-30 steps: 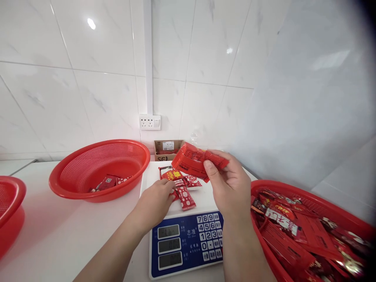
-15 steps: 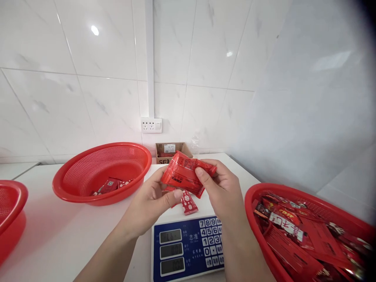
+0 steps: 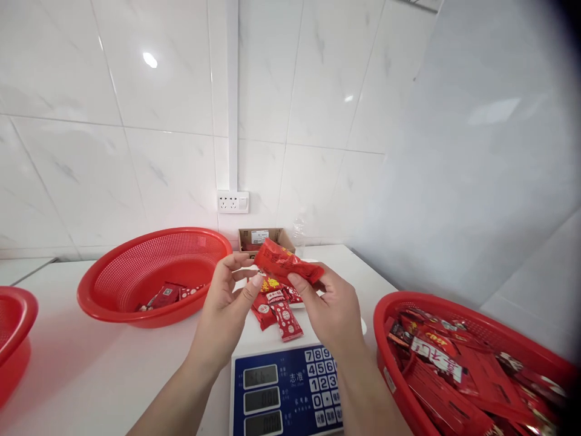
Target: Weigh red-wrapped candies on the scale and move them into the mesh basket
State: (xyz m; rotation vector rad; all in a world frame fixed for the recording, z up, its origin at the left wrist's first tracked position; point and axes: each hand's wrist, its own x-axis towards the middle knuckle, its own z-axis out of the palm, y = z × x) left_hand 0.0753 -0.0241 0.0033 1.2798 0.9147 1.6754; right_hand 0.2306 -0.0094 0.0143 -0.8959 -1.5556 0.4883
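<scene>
A red snack packet (image 3: pixel 285 263) is held up over the scale, pinched at its right end between the thumb and fingers of my right hand (image 3: pixel 338 306). Beside the packet's left end, my left hand (image 3: pixel 227 309) has its thumb and fingers apart; the fingertips may brush the wrapper. Below the hands, several small red packets lie on the scale's white pan, among them a white-dotted packet (image 3: pixel 288 321). The scale's blue panel (image 3: pixel 290 393) faces me, and my right forearm hides part of its keypad.
At right stands a red basket (image 3: pixel 385 315) full of red snack packets. A red perforated basket (image 3: pixel 136 266) with a few packets is at left, and another red basket (image 3: pixel 18 303) is cut off by the frame. An open cardboard box (image 3: pixel 284 239) and a clear bottle (image 3: pixel 299 233) stand by the wall.
My left hand has let go of the packet and opened. The packet has tilted in my right hand, and more of the packets on the pan show.
</scene>
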